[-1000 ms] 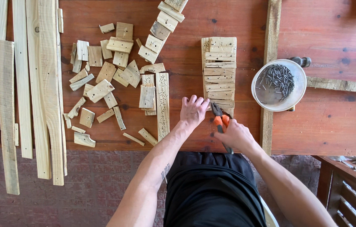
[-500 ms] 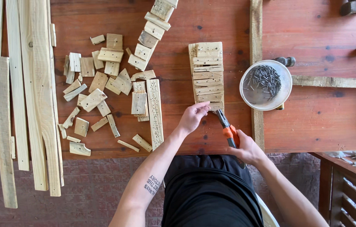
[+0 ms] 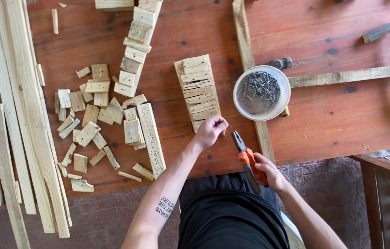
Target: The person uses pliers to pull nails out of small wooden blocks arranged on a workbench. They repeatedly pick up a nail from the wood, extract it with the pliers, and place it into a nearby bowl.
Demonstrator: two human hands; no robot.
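My left hand (image 3: 211,130) rests its fingertips on the near end of a stack of short wooden slats (image 3: 198,90) lying on the red wooden table (image 3: 324,124). My right hand (image 3: 268,171) grips the orange handles of a pair of pliers (image 3: 244,153), whose dark jaws point up toward the slats but stay a little apart from them. A white bowl of nails (image 3: 262,92) stands just right of the stack.
Small wood offcuts (image 3: 94,115) are scattered at the left, with a row of blocks (image 3: 136,46) running up the middle. Long planks (image 3: 20,115) lie along the left edge. A wooden strip (image 3: 250,78) crosses the table beside the bowl.
My right hand has drawn the pliers back from the slat stack toward my body. My left hand shifted from gripping the stack's end to touching it with fingertips. The camera view moved.
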